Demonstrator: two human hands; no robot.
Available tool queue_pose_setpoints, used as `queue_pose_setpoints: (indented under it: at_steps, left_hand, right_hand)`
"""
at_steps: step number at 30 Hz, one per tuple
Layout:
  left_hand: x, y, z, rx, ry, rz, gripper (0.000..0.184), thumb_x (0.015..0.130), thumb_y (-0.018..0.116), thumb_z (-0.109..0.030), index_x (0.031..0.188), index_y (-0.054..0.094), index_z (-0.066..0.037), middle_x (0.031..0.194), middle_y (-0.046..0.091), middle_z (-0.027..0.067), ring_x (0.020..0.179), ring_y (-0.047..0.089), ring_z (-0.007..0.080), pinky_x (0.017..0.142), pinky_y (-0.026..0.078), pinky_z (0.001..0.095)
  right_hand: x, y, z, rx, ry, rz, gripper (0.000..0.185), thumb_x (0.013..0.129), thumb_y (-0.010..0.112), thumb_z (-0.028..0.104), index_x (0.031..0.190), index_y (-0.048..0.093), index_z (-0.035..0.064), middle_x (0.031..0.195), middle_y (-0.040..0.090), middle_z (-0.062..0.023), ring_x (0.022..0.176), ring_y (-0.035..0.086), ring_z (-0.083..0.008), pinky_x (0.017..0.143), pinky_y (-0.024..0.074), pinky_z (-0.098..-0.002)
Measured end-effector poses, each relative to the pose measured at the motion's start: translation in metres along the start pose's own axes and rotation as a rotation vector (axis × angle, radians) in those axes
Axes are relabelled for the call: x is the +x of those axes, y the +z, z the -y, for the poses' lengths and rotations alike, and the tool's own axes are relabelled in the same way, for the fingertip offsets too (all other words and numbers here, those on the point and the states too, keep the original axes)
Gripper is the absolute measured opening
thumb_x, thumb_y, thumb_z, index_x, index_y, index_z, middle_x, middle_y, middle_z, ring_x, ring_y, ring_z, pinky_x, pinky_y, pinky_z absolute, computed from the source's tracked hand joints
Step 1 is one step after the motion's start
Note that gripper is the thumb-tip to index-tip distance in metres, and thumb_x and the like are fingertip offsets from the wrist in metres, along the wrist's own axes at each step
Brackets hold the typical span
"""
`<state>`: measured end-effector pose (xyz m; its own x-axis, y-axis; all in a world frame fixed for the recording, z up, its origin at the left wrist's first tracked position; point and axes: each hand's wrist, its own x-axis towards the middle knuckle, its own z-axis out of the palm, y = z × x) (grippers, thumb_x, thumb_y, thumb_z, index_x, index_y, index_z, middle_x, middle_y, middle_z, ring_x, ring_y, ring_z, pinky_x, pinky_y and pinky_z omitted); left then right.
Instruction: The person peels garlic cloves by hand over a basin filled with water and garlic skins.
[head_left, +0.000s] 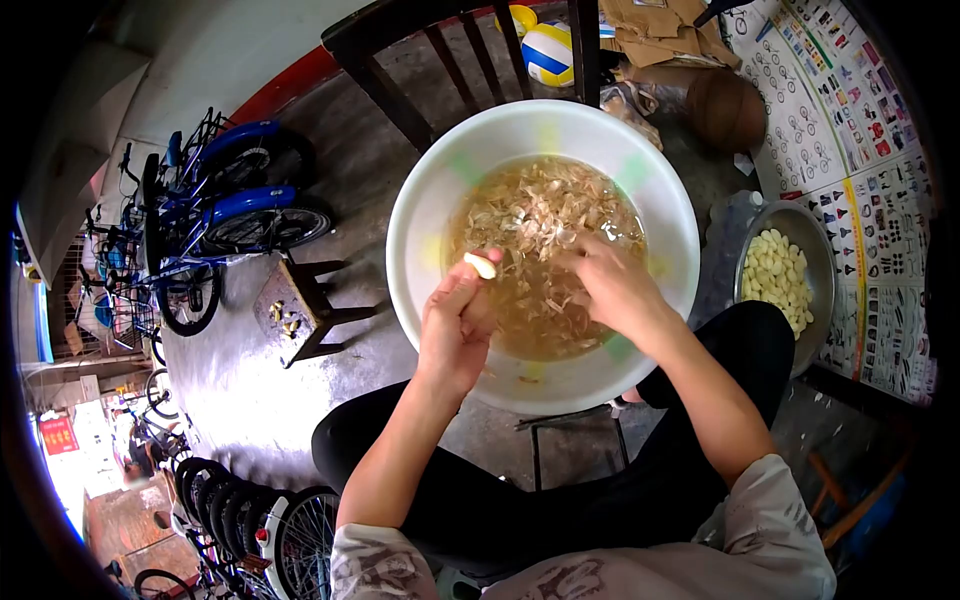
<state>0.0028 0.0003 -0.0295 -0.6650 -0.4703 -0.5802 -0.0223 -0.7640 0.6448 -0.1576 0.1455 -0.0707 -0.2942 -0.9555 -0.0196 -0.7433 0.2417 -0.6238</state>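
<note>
A large white basin [418, 290] stands in front of me, holding cloudy brownish water with many loose garlic skins [540, 215] afloat. Over its left part, my left hand [458, 315] pinches a pale peeled garlic clove [480, 266] between thumb and fingers. My right hand [608, 283] is over the right part of the water, its fingertips down among the skins. Those fingertips are partly hidden, and whether they hold anything does not show. To the right, a metal bowl [822, 262] contains many peeled cloves [775, 278].
A dark wooden chair [440, 60] is behind the basin, near a ball [548, 55]. A small stool [312, 308] stands at the left, with bicycles [235, 200] beyond it. Printed sheets [850, 190] cover a surface at the right.
</note>
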Motion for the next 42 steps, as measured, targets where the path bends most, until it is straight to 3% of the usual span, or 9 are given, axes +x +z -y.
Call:
queue_pose_setpoints:
  at_steps: [3,5,7,11,15,25,38,40,42]
  left_hand:
    - [0.001,-0.007,0.011,0.008,-0.080,0.061,0.025,0.103,0.048,-0.016,0.120,0.061,-0.004,0.089,0.067,-0.0001,0.049,0.026,0.0026,0.048,0.026,0.0194]
    - [0.001,-0.007,0.017,0.020,-0.067,0.020,0.023,0.103,0.049,-0.016,0.120,0.061,-0.004,0.103,0.068,0.0040,0.050,0.028,0.0018,0.048,0.027,0.0188]
    - [-0.001,-0.007,0.022,0.040,-0.063,-0.028,0.022,0.102,0.051,-0.015,0.119,0.061,-0.004,0.118,0.068,0.0082,0.051,0.029,0.0010,0.048,0.028,0.0181]
    - [-0.003,0.005,0.033,0.261,0.220,-0.023,0.023,0.101,0.055,-0.011,0.120,0.060,0.001,0.117,0.069,0.0092,0.070,0.055,0.0030,0.062,0.045,0.0194]
    - [-0.006,0.012,0.034,0.487,0.422,-0.039,0.023,0.100,0.055,-0.005,0.118,0.064,0.006,0.109,0.071,0.0087,0.093,0.065,0.0120,0.084,0.053,0.0258]
    - [-0.004,0.017,0.042,0.581,0.470,-0.128,0.020,0.099,0.055,-0.003,0.112,0.068,0.005,0.102,0.072,0.0063,0.091,0.063,0.0083,0.082,0.051,0.0229]
    - [-0.005,0.019,0.039,0.603,0.438,-0.138,0.022,0.100,0.054,-0.005,0.114,0.067,0.005,0.101,0.072,0.0062,0.089,0.063,0.0072,0.081,0.050,0.0228]
    - [-0.005,0.019,0.039,0.617,0.458,-0.138,0.022,0.100,0.053,-0.005,0.114,0.067,0.005,0.102,0.072,0.0068,0.090,0.063,0.0074,0.081,0.051,0.0228]
    - [-0.006,0.019,0.036,0.654,0.445,-0.113,0.022,0.100,0.053,-0.004,0.114,0.067,0.006,0.104,0.072,0.0082,0.092,0.063,0.0083,0.083,0.051,0.0234]
  right_hand:
    - [0.000,0.011,0.006,0.016,0.130,-0.112,0.034,0.081,0.074,0.009,0.114,0.067,0.0037,0.103,0.067,-0.0139,0.096,0.068,-0.0266,0.080,0.0546,-0.0410]
    - [0.009,0.003,0.020,0.100,0.116,-0.066,0.027,0.084,0.073,0.009,0.109,0.068,0.0016,0.097,0.070,-0.0121,0.085,0.070,-0.0242,0.073,0.0551,-0.0353]
    - [0.010,0.008,0.026,0.711,0.170,-0.085,0.020,0.088,0.070,0.011,0.102,0.068,-0.0025,0.084,0.072,-0.0093,0.069,0.069,-0.0184,0.063,0.0528,-0.0287]
    - [0.008,0.018,0.033,0.982,0.246,-0.072,0.019,0.096,0.064,0.013,0.094,0.068,-0.0056,0.076,0.068,-0.0059,0.068,0.065,-0.0089,0.058,0.0508,-0.0241]
    - [0.007,0.020,0.032,0.709,0.114,-0.108,0.014,0.095,0.058,0.005,0.093,0.067,-0.0058,0.072,0.068,-0.0086,0.063,0.065,-0.0111,0.056,0.0494,-0.0263]
    - [0.007,0.024,0.033,0.523,0.011,-0.296,0.011,0.081,0.064,0.007,0.075,0.061,-0.0021,0.062,0.062,-0.0161,0.057,0.063,-0.0342,0.056,0.0492,-0.0421]
    - [0.010,0.021,0.025,0.583,-0.005,-0.227,0.012,0.081,0.064,0.008,0.078,0.064,-0.0044,0.064,0.063,-0.0189,0.056,0.064,-0.0331,0.054,0.0482,-0.0396]
    - [0.009,0.023,0.024,0.536,-0.038,-0.291,0.013,0.084,0.063,0.004,0.076,0.058,-0.0056,0.060,0.056,-0.0132,0.050,0.052,-0.0189,0.051,0.0415,-0.0327]
    - [0.009,0.020,0.024,0.557,-0.047,-0.283,0.013,0.084,0.063,0.004,0.076,0.058,-0.0054,0.060,0.056,-0.0131,0.050,0.052,-0.0193,0.051,0.0413,-0.0334]
